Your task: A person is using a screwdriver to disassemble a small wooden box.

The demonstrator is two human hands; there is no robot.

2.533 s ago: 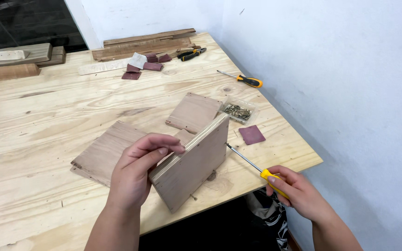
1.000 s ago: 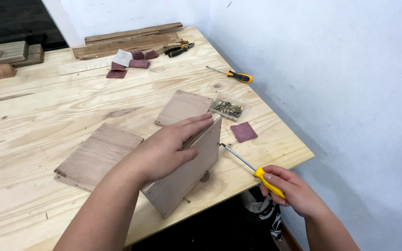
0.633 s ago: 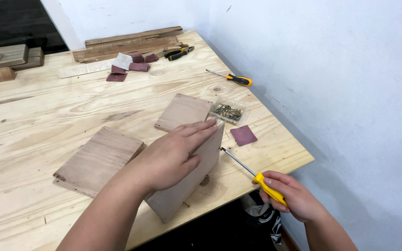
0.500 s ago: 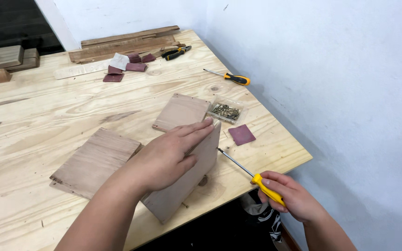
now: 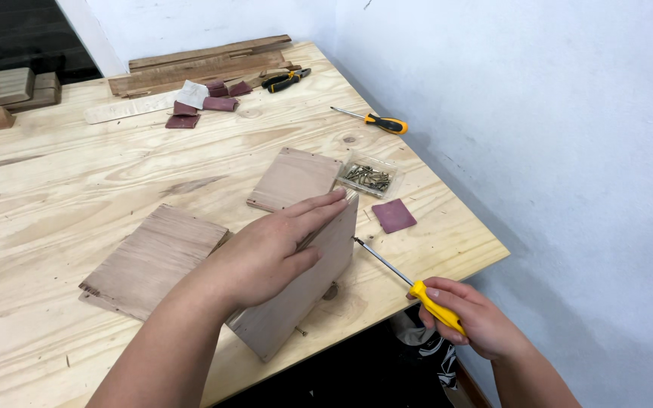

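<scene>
My left hand (image 5: 270, 253) lies flat across the top edge of an upright wooden panel (image 5: 304, 291) that stands near the table's front edge, pressing it down. My right hand (image 5: 470, 321) is closed around the yellow handle of a screwdriver (image 5: 406, 278). The screwdriver's metal tip touches the right end of the upright panel. A wide flat board (image 5: 153, 257) lies to the left under my forearm. A smaller square board (image 5: 294, 178) lies just behind the panel.
A clear box of screws (image 5: 369, 177) and a maroon sandpaper square (image 5: 393, 215) lie right of the panel. Farther back lie a second yellow-handled screwdriver (image 5: 378, 121), pliers (image 5: 285, 79), sandpaper pieces (image 5: 202, 102) and wood strips (image 5: 198, 64). A white wall (image 5: 538, 128) borders the table (image 5: 77, 174) on the right.
My left hand shifted from gripping the panel's near side to lying flat over its top edge. The screwdriver stays at the panel's right end.
</scene>
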